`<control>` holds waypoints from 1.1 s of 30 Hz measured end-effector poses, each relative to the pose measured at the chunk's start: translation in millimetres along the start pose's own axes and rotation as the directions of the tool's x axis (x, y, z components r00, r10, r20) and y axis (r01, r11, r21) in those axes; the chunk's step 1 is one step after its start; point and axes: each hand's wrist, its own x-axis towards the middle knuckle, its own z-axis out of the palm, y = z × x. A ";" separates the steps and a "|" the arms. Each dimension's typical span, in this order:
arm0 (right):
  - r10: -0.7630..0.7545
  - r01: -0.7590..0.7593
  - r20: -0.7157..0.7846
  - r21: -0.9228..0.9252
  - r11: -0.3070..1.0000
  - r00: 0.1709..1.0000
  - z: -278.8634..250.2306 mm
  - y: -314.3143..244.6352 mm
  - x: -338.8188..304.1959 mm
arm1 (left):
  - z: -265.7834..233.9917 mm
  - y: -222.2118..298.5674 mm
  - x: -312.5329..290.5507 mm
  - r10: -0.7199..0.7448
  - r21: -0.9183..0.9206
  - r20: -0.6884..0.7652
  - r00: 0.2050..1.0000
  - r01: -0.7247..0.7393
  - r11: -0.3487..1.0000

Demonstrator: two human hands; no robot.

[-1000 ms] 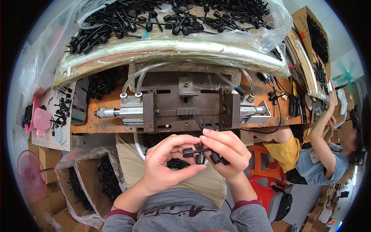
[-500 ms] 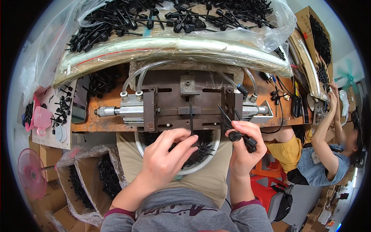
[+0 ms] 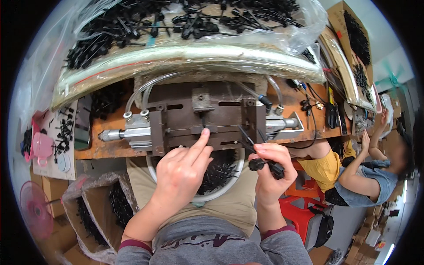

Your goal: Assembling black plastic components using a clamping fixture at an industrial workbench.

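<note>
My left hand [image 3: 183,172] reaches over the front of a brown metal fixture [image 3: 176,117]. Its index finger is stretched out, the tip touching the small central block, at the near end of a thin black rod [image 3: 203,120] lying in the fixture. Nothing shows gripped in that hand; its other fingers are partly hidden. To the right, my right hand [image 3: 274,170] is closed around several black plastic stems [image 3: 266,167] with round heads, their thin ends pointing up and left. Below the fixture, a white-rimmed round tub [image 3: 223,191] on my lap holds many similar black pieces.
Silver air cylinders [image 3: 134,136] with clear hoses flank the fixture. Behind it, a plastic-wrapped ledge [image 3: 190,55] borders a heap of black parts. Boxes of parts [image 3: 95,198] and a pink fan [image 3: 35,203] stand at left. A co-worker [image 3: 369,181] sits at right near a red stool [image 3: 296,216].
My left hand has gone from pinching the upright black rod to pointing its index finger at the fixture's centre. The rod now sits farther in. My right hand still holds its stems.
</note>
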 end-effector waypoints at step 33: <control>-0.313 0.356 0.216 -0.202 0.912 0.925 -5.0 -12.3 -11.2 | -45.0 29.5 -13.9 -0.072 -0.580 0.158 0.985 0.151 0.801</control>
